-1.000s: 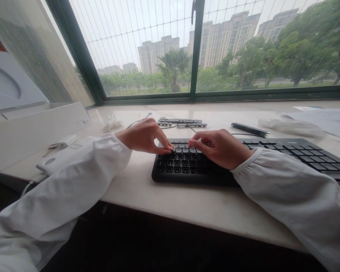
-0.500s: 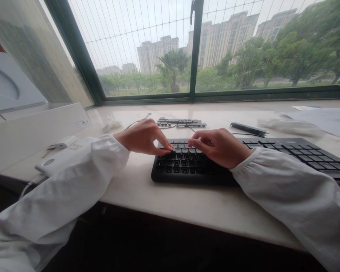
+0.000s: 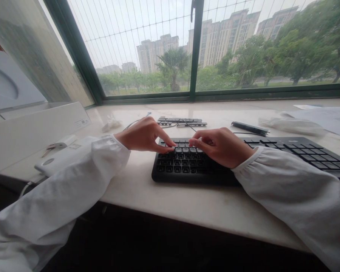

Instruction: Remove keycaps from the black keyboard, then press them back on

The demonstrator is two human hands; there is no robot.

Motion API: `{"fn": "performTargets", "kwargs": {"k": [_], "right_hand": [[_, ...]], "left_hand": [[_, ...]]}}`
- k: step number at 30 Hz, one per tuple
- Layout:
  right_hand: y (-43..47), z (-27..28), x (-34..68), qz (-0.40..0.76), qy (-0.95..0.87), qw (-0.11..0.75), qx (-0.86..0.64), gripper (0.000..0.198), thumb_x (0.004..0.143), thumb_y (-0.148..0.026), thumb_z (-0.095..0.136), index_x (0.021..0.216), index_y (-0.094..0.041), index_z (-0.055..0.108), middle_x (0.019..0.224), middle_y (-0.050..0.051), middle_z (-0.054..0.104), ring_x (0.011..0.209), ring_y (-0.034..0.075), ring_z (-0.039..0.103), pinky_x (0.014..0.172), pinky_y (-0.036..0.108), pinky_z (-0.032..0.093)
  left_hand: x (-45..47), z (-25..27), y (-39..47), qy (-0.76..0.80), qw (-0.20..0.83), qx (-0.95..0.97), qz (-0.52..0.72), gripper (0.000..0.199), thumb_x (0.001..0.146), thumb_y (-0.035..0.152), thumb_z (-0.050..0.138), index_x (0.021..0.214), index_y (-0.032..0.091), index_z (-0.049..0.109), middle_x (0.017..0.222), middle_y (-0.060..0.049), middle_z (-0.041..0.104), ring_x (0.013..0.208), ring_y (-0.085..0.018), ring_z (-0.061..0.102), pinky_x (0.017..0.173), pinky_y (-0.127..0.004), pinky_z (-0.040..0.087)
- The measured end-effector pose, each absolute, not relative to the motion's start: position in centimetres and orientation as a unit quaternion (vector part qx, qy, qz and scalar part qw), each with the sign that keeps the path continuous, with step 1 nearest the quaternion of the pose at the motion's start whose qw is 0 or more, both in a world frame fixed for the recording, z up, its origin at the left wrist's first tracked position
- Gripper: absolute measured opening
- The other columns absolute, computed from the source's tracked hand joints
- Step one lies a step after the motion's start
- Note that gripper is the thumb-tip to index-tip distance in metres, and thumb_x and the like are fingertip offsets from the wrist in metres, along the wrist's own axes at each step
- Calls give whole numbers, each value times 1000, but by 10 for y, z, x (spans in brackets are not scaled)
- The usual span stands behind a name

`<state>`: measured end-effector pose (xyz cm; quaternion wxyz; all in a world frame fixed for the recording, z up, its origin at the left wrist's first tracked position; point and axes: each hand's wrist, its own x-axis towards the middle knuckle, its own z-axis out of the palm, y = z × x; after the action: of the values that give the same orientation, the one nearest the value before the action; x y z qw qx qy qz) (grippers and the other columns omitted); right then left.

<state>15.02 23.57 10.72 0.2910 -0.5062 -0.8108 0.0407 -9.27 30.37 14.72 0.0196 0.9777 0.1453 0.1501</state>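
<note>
A black keyboard lies on the pale stone sill in front of me. My left hand rests at the keyboard's upper left corner, thumb and forefinger pinched down onto a key in the top rows. My right hand is beside it, fingers curled, its fingertips touching keys of the same rows. Both arms wear white sleeves. Whether either hand grips a loose keycap is hidden by the fingers.
A strip of loose keys with a thin cable lies behind the keyboard. A dark flat bar lies to its right, crumpled plastic and paper further right. White boxes and a white device stand left. The window frame rises behind.
My left hand's fingertips have shifted slightly right along the top key rows. The right hand stays almost still.
</note>
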Motion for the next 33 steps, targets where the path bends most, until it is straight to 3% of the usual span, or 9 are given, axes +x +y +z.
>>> {"fn": "performTargets", "kwargs": {"k": [20,33], "right_hand": [[235,107,150,48,-813,287,-504,34,90,-48,53,80,-22,73,53,-4,54,48,9,40,55,24,29],[235,107,150,46,-821,285,-493,34,91,-45,52,80,-21,73,52,-4,52,47,8,39,56,24,29]], "left_hand": [[-93,145,304,141,-3,978,151,20,83,45,67,89,30,79,55,0,69,39,-7,49,46,-22,38],[-95,143,308,146,43,976,158,19,82,42,69,90,29,79,56,1,69,37,-5,43,43,-19,36]]}}
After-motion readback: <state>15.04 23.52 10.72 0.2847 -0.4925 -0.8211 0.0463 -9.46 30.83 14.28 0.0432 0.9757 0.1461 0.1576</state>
